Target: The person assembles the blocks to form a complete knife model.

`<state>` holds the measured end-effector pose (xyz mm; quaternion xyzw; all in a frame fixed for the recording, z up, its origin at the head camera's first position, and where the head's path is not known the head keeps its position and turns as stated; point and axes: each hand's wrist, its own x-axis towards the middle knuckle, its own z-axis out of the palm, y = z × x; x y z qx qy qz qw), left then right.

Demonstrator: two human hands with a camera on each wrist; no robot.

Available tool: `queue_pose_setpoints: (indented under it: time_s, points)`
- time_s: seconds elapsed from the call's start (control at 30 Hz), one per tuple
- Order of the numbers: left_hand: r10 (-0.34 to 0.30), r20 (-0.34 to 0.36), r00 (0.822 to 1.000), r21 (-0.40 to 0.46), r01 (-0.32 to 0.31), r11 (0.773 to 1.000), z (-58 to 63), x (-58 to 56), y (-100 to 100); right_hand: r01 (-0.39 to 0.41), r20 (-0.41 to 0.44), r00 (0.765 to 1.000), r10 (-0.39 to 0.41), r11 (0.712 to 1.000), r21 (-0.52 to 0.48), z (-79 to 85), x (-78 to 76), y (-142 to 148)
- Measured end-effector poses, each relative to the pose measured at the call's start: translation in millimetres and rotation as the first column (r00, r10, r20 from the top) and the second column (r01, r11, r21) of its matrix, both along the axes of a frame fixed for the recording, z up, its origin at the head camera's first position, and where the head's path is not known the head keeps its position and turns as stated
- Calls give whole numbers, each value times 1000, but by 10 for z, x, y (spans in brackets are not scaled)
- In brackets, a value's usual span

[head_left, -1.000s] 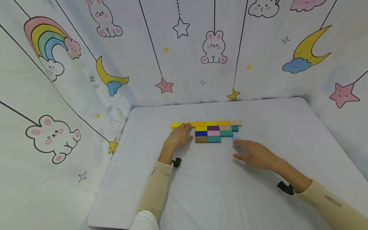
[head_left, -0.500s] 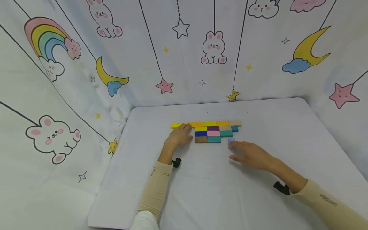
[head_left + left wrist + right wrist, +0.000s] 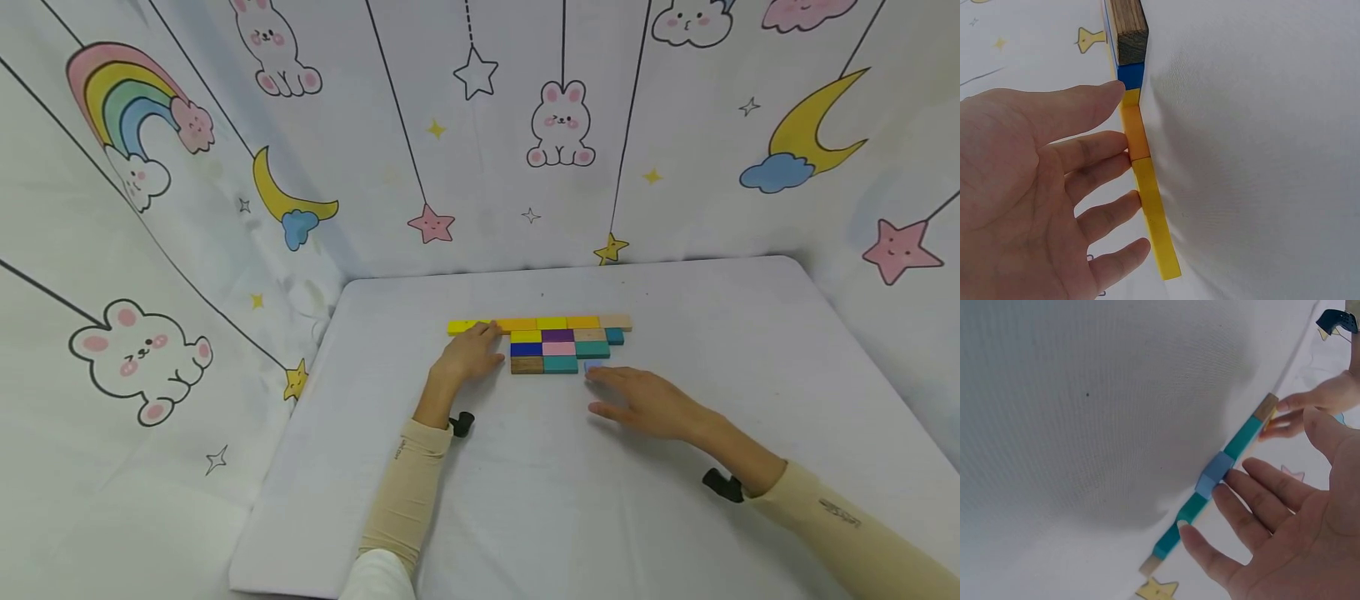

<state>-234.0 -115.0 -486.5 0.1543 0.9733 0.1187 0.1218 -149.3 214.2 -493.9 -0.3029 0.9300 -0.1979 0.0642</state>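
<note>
Flat coloured blocks lie in rows on the white table. The back row is a long line of yellow, orange and tan blocks. In front are shorter rows, including a pink block, a teal block and a brown wooden block. My left hand has its fingers extended, tips against the yellow block and orange block. My right hand, fingers extended and thumb apart, touches a light blue block with its fingertips. This block lies just right of the front teal block.
The white-covered table has a raised back edge line against a cloth wall printed with bunnies, stars and moons. Black wrist cameras sit below both hands. Beige sleeves cover both forearms.
My right hand has slid the light blue block leftward across the table, up close to the front teal block. The left hand has stayed in place at the back row.
</note>
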Motion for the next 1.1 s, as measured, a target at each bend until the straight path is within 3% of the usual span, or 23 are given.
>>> queue_pose_setpoints:
  time_s: [0.73,1.1]
  points:
    - [-17,-15,1000,-34,17,999,-47,-26,3,19,30,999,-19,1000,8,4,-50,-109]
    - [-2,-16,1000,-31,1,1000,-12,-40,2,22,26,999,-22,1000,6,-5,-70,-132]
